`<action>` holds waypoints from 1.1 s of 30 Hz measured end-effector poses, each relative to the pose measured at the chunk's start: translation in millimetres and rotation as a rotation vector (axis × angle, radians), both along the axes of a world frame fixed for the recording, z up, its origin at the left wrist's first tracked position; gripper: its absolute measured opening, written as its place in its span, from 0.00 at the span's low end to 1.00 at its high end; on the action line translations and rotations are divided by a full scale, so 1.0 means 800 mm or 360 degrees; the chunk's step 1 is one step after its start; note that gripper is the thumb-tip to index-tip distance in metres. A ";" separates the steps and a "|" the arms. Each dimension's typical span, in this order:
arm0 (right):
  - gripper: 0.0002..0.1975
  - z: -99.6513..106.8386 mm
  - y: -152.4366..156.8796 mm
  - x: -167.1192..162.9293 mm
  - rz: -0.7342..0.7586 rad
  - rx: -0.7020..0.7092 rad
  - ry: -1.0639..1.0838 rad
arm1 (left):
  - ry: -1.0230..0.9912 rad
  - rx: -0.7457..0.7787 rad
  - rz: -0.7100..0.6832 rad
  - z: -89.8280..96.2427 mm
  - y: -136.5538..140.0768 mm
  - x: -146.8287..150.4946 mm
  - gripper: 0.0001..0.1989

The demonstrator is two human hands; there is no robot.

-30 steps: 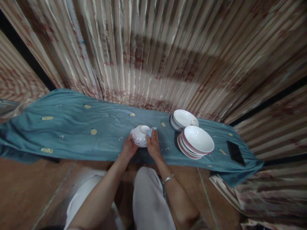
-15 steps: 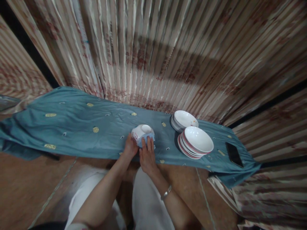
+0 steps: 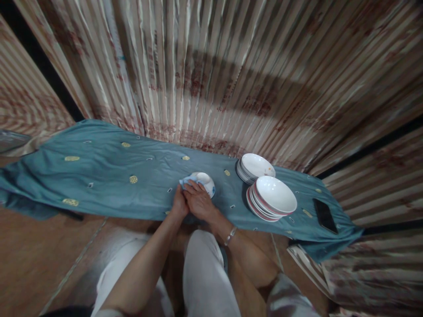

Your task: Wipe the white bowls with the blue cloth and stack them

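Note:
A white bowl [image 3: 209,185] with blue and red marks is turned bottom up over the cloth-covered table, its foot ring facing me. My left hand [image 3: 180,202] grips the bowl's near left edge; the thumb and fingers are partly hidden. Across the bowl's left side lies my right hand [image 3: 198,200], pressing a light blue cloth [image 3: 191,178] against the outside. The fingers of the right hand cover much of the cloth. Both hands touch each other at the near side of the bowl.
To the right stand a stack of red-rimmed white bowls [image 3: 276,196] and, behind it, another stack of white bowls [image 3: 257,165]. A black phone [image 3: 325,215] lies near the right end of the teal tablecloth [image 3: 109,165]. A striped curtain [image 3: 198,88] hangs behind.
My right hand has slid the blue cloth from the bowl's near right side over to its left side. My left hand still holds the bowl at nearly the same spot.

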State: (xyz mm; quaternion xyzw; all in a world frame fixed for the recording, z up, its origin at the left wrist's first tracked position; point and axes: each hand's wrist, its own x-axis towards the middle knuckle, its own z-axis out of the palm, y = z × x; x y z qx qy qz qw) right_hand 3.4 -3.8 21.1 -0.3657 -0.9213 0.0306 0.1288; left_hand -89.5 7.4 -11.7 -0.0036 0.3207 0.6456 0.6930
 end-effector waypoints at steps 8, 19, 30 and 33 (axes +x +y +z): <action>0.13 0.023 0.034 -0.023 0.0014 0.0081 -0.0139 | -0.0129 -0.0105 -0.0005 0.016 -0.004 0.003 0.18; 0.14 0.027 0.106 -0.023 -0.0295 -0.0364 -0.0022 | 0.0015 -0.0268 -0.0015 0.026 -0.005 0.001 0.23; 0.16 0.000 0.145 0.038 -0.0539 -0.0682 0.0576 | -0.0151 -0.0319 0.0073 0.035 -0.004 0.004 0.26; 0.16 -0.014 0.139 0.053 -0.0621 -0.0709 0.0800 | -0.0154 -0.0304 0.0069 0.037 -0.005 0.005 0.26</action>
